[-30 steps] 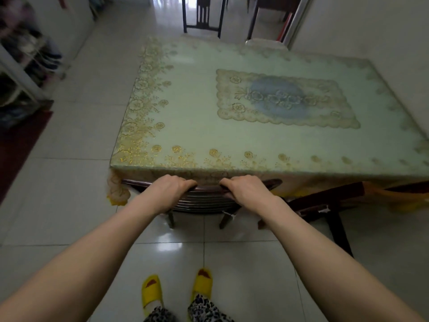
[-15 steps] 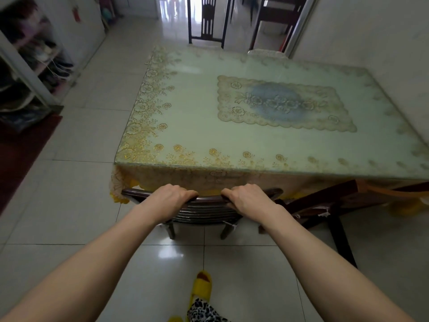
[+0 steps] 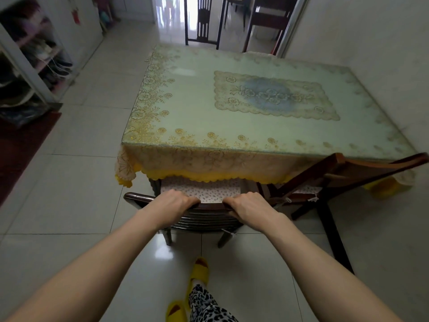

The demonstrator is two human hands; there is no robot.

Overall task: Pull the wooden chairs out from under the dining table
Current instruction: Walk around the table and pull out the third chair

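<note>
Since the chair (image 3: 204,213) has been drawn back from the surface (image 3: 185,108), its patterned seat cushion (image 3: 202,190), hidden a second ago, is now exposed just beyond the hands. The dark, glossy, curved top rail is clasped by the left hand (image 3: 173,205) and the right hand (image 3: 249,206), fingers curled over it. The pull is judged partly done. A second wooden chair (image 3: 329,180), to the right of the hands, is still tucked under the lacy, yellow-fringed tablecloth (image 3: 209,161).
</note>
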